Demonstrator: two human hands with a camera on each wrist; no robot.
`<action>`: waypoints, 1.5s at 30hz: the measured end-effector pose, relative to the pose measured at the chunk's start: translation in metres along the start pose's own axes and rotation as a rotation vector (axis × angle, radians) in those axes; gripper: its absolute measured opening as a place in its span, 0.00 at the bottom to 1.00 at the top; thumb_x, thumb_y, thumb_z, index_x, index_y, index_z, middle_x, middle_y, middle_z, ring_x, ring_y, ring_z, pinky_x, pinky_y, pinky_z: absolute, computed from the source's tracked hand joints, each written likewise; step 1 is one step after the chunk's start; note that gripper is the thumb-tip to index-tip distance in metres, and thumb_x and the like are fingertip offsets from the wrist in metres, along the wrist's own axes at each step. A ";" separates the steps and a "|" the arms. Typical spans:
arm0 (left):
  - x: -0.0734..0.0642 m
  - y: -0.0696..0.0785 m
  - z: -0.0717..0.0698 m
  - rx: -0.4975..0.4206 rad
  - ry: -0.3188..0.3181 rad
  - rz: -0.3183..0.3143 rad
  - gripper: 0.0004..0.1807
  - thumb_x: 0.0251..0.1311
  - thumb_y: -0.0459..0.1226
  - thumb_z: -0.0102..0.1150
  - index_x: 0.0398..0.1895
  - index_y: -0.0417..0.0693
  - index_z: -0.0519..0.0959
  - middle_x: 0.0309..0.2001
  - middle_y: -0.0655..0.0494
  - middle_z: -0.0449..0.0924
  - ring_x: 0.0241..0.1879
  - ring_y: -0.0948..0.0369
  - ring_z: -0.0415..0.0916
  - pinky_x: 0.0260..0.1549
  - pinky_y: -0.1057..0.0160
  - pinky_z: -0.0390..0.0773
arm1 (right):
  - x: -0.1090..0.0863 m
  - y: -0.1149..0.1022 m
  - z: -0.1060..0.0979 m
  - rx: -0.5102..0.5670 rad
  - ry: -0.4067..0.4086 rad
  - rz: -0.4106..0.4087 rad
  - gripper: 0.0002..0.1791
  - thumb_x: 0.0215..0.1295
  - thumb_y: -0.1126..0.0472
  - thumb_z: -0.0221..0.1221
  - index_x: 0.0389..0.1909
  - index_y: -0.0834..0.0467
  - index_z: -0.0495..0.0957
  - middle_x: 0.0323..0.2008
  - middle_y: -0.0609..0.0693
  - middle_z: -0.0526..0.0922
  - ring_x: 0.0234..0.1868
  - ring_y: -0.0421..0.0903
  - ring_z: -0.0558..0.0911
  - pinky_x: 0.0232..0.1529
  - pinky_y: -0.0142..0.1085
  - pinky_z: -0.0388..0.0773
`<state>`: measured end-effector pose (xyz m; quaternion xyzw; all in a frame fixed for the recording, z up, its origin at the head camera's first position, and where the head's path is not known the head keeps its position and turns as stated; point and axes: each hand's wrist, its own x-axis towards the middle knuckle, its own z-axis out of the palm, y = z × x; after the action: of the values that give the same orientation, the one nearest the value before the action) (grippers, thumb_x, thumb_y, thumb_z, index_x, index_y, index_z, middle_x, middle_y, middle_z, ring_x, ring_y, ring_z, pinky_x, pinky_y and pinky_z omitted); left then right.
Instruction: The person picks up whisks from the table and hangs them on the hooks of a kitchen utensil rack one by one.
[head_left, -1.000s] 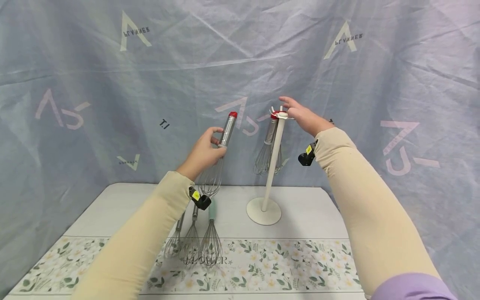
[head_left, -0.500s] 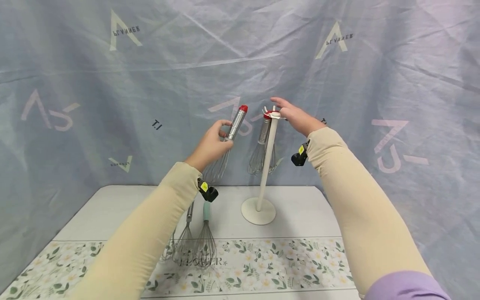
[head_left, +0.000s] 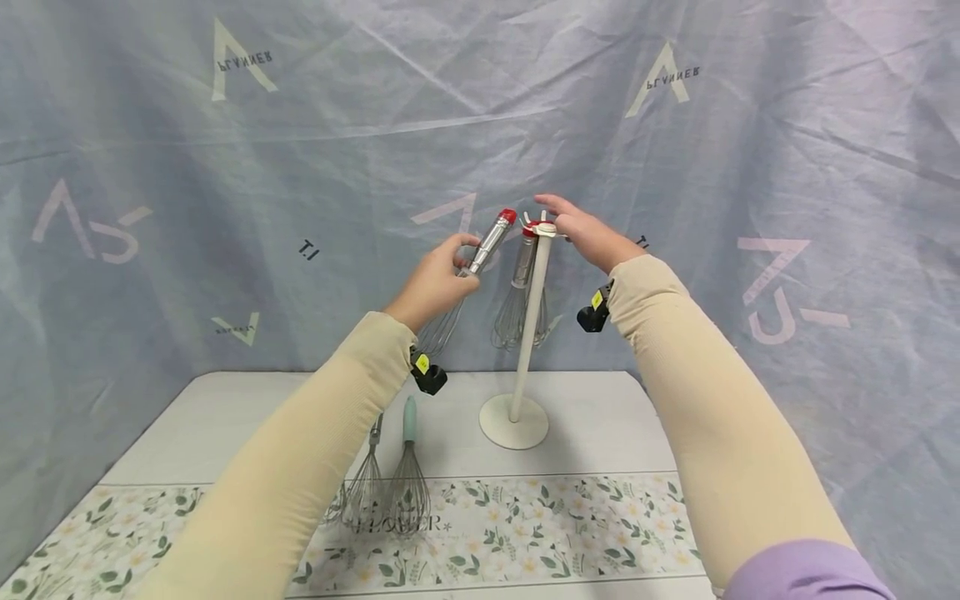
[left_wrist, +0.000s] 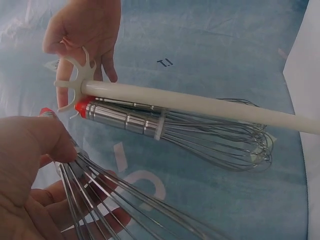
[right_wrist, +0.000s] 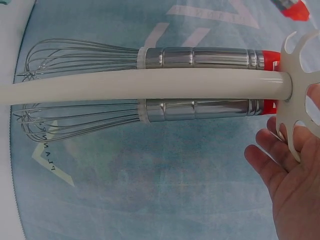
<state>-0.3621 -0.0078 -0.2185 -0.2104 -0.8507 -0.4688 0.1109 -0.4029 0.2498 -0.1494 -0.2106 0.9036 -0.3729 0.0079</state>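
My left hand (head_left: 437,282) grips a balloon whisk (head_left: 491,242) by its steel handle, near the wires. Its red end points up and to the right, just left of the white stand's hooked top (left_wrist: 75,87). In the right wrist view this red tip (right_wrist: 296,11) shows at the upper right corner. Two similar whisks hang from the hooks, one (right_wrist: 205,57) on each side of the pole; the other whisk (right_wrist: 200,110) is partly behind it. My right hand (head_left: 588,235) rests against the hooked top with its fingers fairly straight, the thumb mostly hidden.
The stand's round base (head_left: 513,429) sits on a white table (head_left: 600,417). A green-handled whisk (head_left: 409,425) and a steel-handled whisk (head_left: 367,475) lie at front left, with more wires partly behind my left sleeve. A grey-blue printed curtain (head_left: 375,167) hangs behind.
My left hand has carried the whisk to the right and slightly up, close to the hooks, tilting it further right. My right hand stays at the stand's top. The head view has shifted slightly.
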 end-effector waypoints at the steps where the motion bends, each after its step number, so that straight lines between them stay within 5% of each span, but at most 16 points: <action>1: 0.001 0.001 0.001 0.001 -0.002 0.000 0.33 0.62 0.29 0.56 0.70 0.62 0.68 0.45 0.51 0.76 0.23 0.57 0.65 0.22 0.59 0.68 | 0.000 0.000 0.000 0.001 0.002 0.001 0.46 0.60 0.66 0.33 0.83 0.46 0.41 0.82 0.52 0.39 0.81 0.53 0.41 0.74 0.60 0.43; 15: 0.005 0.009 0.001 0.078 -0.014 -0.008 0.33 0.63 0.30 0.57 0.72 0.59 0.67 0.42 0.51 0.79 0.23 0.58 0.67 0.23 0.60 0.70 | 0.001 -0.001 0.004 -0.016 0.025 -0.012 0.43 0.62 0.63 0.34 0.82 0.43 0.44 0.82 0.50 0.42 0.81 0.50 0.43 0.75 0.58 0.46; 22: 0.007 0.007 0.000 0.155 -0.024 -0.016 0.34 0.61 0.30 0.57 0.71 0.62 0.70 0.54 0.50 0.78 0.21 0.60 0.62 0.24 0.60 0.67 | 0.002 -0.005 0.006 -0.013 0.023 -0.008 0.44 0.61 0.64 0.34 0.82 0.44 0.44 0.81 0.51 0.43 0.81 0.50 0.44 0.75 0.57 0.47; 26: 0.007 0.007 0.002 0.179 -0.040 -0.015 0.33 0.62 0.31 0.58 0.71 0.62 0.70 0.52 0.51 0.79 0.20 0.61 0.63 0.22 0.61 0.67 | 0.002 -0.005 0.006 0.000 0.023 -0.011 0.45 0.60 0.64 0.35 0.82 0.45 0.44 0.81 0.51 0.43 0.81 0.49 0.44 0.75 0.57 0.47; 32: 0.007 0.001 0.009 0.130 -0.031 0.004 0.33 0.62 0.30 0.57 0.71 0.61 0.70 0.49 0.52 0.79 0.19 0.61 0.63 0.21 0.62 0.68 | 0.001 -0.005 0.007 -0.003 0.030 -0.021 0.45 0.59 0.64 0.35 0.82 0.46 0.45 0.81 0.52 0.44 0.81 0.49 0.44 0.74 0.57 0.47; 40: 0.008 -0.015 0.027 0.010 0.000 0.008 0.36 0.61 0.29 0.56 0.74 0.62 0.68 0.57 0.49 0.76 0.19 0.61 0.61 0.23 0.61 0.68 | -0.001 -0.005 0.005 -0.027 0.016 -0.029 0.43 0.62 0.62 0.34 0.82 0.45 0.44 0.82 0.49 0.43 0.81 0.49 0.44 0.75 0.58 0.46; 45: 0.007 -0.024 0.041 -0.050 0.006 0.004 0.38 0.63 0.29 0.57 0.76 0.62 0.65 0.57 0.48 0.76 0.26 0.58 0.70 0.23 0.60 0.68 | -0.001 -0.004 0.006 -0.026 0.010 -0.019 0.43 0.63 0.62 0.33 0.82 0.44 0.45 0.81 0.47 0.43 0.81 0.48 0.44 0.74 0.58 0.47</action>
<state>-0.3795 0.0168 -0.2557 -0.2135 -0.8380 -0.4901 0.1093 -0.3994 0.2437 -0.1515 -0.2174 0.9063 -0.3623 -0.0027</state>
